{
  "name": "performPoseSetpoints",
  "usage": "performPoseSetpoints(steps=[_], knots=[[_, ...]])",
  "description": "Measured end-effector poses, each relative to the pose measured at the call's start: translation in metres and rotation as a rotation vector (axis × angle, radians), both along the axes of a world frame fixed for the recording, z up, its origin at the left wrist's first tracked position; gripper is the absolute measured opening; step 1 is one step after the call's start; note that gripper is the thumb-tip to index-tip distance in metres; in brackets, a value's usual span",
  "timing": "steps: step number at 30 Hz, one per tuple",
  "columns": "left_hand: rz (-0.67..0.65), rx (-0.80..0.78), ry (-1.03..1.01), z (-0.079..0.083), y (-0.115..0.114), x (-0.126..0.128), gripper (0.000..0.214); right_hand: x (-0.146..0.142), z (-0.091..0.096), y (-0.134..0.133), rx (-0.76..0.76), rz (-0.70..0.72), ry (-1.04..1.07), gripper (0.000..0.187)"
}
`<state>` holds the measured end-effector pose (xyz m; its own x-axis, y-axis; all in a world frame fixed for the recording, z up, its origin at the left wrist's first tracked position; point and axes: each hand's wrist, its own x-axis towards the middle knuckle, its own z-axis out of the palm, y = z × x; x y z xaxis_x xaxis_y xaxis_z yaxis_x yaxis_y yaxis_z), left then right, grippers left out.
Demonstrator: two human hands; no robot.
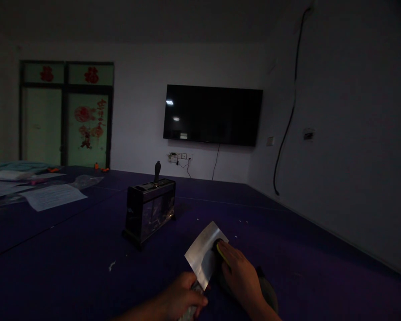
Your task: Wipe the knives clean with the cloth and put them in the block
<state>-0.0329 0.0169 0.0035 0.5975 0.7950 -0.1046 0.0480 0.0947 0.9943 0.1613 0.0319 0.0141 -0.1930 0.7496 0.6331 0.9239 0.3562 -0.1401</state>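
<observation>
Dim room, pale walls, purple tabletop [96,267] under both hands; one wall screen [214,115], dark, straight ahead beyond the hands; one glazed door [65,113] far off to the left of the left hand, two red characters on its upper panes.

Count near the hands: one cleaver [198,254], one pad [216,244], one black box [150,209]. Left hand [180,296]: fingers closed round the cleaver's handle, most of which they hide; blade points forward and away from that hand, tilted, broad face showing. Right hand [242,272]: fingers close together, holding the dark, yellow-edged pad against the blade; hand and pad cover part of the blade's right side; one dark rounded object [269,292] by the right wrist, partly hidden by it; cannot tell what it is.

Black box stands upright, ahead and to the left of the left hand, apart from the cleaver; one dark handle [157,171] rises from its top. Farther left of the left hand: paper sheets [55,196], at least two, with crumpled clear plastic [85,181] just beyond; small white scraps on the tabletop, several ahead of the right hand, one larger left of the left hand; one black cable [286,127] hangs on the wall, beyond and right of the right hand.
</observation>
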Motion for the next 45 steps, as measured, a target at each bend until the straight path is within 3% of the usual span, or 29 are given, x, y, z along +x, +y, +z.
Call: performPoseSetpoints(steps=[9, 14, 20, 26, 30, 38, 45], knots=[[0.132, -0.011, -0.225, -0.001, -0.002, -0.003, 0.027, -0.003, 0.002, -0.003, -0.013, 0.011, 0.018, 0.05], [0.172, 0.099, -0.35, 0.008, -0.006, -0.009, 0.029, -0.003, 0.0, -0.003, 0.012, 0.028, 0.029, 0.049], [0.276, 0.165, -0.194, 0.008, -0.006, -0.006, 0.031, -0.003, 0.0, -0.003, 0.071, 0.041, 0.021, 0.047], [0.463, 0.27, -0.063, 0.002, 0.0, -0.007, 0.03, -0.004, -0.001, -0.007, 0.125, 0.054, 0.092, 0.044], [0.561, 0.306, -0.014, 0.009, -0.004, -0.01, 0.026, -0.005, 0.0, -0.01, 0.127, 0.075, 0.133, 0.058], [0.483, 0.207, -0.239, 0.015, -0.012, -0.01, 0.062, -0.005, 0.0, -0.009, 0.143, 0.074, 0.124, 0.072], [0.532, 0.268, -0.174, 0.01, -0.009, -0.01, 0.064, -0.005, 0.0, -0.01, 0.202, 0.079, 0.142, 0.075]])
